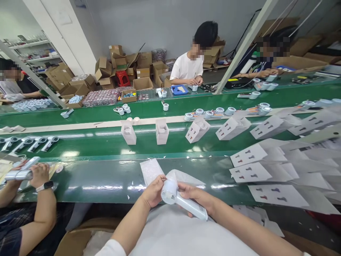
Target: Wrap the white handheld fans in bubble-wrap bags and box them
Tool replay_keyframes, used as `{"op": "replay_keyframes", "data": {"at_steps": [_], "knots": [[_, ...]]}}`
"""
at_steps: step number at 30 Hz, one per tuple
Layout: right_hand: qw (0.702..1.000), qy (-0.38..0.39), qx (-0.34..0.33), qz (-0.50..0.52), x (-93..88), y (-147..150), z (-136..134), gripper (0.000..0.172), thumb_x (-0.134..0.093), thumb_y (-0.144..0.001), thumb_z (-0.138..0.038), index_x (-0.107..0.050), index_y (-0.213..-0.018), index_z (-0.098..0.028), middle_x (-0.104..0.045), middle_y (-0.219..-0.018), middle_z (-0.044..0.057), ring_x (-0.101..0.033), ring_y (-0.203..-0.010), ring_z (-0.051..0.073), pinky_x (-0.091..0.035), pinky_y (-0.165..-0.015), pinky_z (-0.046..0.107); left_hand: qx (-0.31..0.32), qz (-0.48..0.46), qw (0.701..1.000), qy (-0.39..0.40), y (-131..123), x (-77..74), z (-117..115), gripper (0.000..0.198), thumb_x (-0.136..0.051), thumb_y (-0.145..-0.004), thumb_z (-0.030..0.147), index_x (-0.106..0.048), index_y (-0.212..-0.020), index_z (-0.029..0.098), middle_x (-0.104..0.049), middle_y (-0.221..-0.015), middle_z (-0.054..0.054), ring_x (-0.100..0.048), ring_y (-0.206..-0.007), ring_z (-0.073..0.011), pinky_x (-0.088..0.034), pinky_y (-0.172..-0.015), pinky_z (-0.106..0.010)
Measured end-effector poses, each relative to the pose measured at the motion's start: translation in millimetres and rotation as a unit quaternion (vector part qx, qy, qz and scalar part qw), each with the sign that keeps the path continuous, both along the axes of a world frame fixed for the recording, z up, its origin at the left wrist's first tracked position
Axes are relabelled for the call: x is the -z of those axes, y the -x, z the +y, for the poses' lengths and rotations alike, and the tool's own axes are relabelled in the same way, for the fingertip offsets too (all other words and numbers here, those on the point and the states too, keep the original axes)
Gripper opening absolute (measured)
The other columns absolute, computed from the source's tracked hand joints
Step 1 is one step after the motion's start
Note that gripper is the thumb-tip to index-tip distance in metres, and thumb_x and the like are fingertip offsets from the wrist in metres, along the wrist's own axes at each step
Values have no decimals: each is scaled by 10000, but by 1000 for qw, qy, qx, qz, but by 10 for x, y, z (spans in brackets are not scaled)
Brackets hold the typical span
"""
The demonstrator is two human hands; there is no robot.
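A pale-blue hair-dryer-shaped device [190, 207], with a round head and a straight handle, is held in front of my body over the near bench edge. My left hand [153, 192] is closed at the left side of the round head, fingertips near its top. My right hand [198, 199] wraps the device where head and handle meet, the thumb on top and fingers partly hidden below. Just behind the head, a thin translucent white bag [186, 177] spreads over the bench; whether it touches my fingers I cannot tell. Another white sheet or bag [151, 171] lies to its left.
Open white boxes stand on the green conveyor [106, 142]; flattened printed boxes [250, 172] pile at right. At left, a co-worker's hands [39, 174] hold a similar device. Across the line, a person in a white shirt [188, 67] handles parts. Several unfinished devices [209, 114] lie along the belt.
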State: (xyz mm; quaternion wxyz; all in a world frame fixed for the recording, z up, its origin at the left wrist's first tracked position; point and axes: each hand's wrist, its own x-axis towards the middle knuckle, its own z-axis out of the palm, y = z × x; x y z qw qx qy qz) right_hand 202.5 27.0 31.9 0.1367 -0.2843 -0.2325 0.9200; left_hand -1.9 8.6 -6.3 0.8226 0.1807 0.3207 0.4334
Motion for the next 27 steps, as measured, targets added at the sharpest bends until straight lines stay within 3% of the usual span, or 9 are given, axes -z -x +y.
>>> {"op": "replay_keyframes", "data": {"at_steps": [6, 10, 12, 14, 16, 18, 20, 24, 27], "knots": [[999, 2, -24, 22, 15, 1, -36, 566, -726, -698, -248, -532, -1229, -205, -632, -1005, 62, -683, -693, 179, -571, -572, 286, -9, -38, 999, 13, -48, 122, -58, 475, -807, -594, 506, -522, -737, 153, -562, -668, 4, -530, -598, -112, -419, -624, -249], [1000, 5, 11, -27, -52, 17, -48, 540, -729, -683, -255, -545, -1188, -194, -642, -974, 70, -677, -671, 180, -551, -495, 255, -27, 153, 987, -51, 151, 112, -52, 411, -730, -685, 489, -459, -697, 180, -474, -581, 53, -426, -507, -80, -348, -546, -218], [996, 9, 44, -79, -98, 32, -44, 526, -715, -696, -256, -538, -1188, -194, -639, -956, 69, -671, -680, 180, -529, -446, 229, -13, 337, 931, -137, 248, 72, -61, 275, -658, -764, 385, -469, -721, 191, -463, -584, 52, -418, -519, -93, -329, -551, -224], [990, 10, 61, -124, -130, 61, -43, 509, -704, -703, -254, -535, -1181, -203, -634, -951, 65, -661, -681, 173, -515, -422, 218, 21, 496, 838, -227, 287, 27, -80, 124, -620, -769, 245, -510, -808, 202, -514, -644, 23, -471, -592, -131, -348, -596, -248], [986, 4, 73, -151, -140, 103, -48, 495, -706, -693, -242, -539, -1158, -220, -630, -955, 53, -647, -665, 159, -512, -419, 214, 40, 593, 755, -277, 272, -8, -91, 198, -609, -720, 143, -528, -889, 209, -558, -704, -15, -519, -668, -176, -367, -633, -273], [983, 2, 78, -169, -137, 148, -51, 479, -698, -700, -244, -536, -1152, -233, -631, -940, 45, -639, -655, 154, -510, -420, 214, 31, 634, 722, -277, 235, -27, -77, 217, -592, -692, 104, -530, -869, 212, -563, -702, -30, -536, -688, -196, -377, -642, -283], [981, 10, 73, -180, -133, 192, -48, 473, -675, -722, -250, -524, -1170, -234, -634, -913, 47, -641, -655, 162, -510, -419, 217, -7, 619, 749, -236, 207, -36, -36, 141, -561, -709, 124, -529, -808, 218, -545, -655, -11, -528, -656, -183, -384, -629, -274], [978, 25, 67, -197, -134, 278, -33, 477, -651, -732, -219, -513, -1189, -218, -641, -899, 61, -650, -651, 178, -512, -411, 233, -107, 424, 898, -58, 183, -52, 46, 51, -547, -708, 233, -533, -746, 201, -509, -591, 37, -470, -554, -123, -376, -560, -234], [973, 36, 91, -209, -162, 339, -20, 479, -633, -745, -189, -495, -1204, -198, -644, -890, 74, -656, -648, 188, -520, -411, 254, -152, 303, 941, 2, 179, -66, 43, 136, -606, -669, 283, -533, -715, 177, -473, -570, 58, -423, -534, -88, -346, -551, -215]]}}
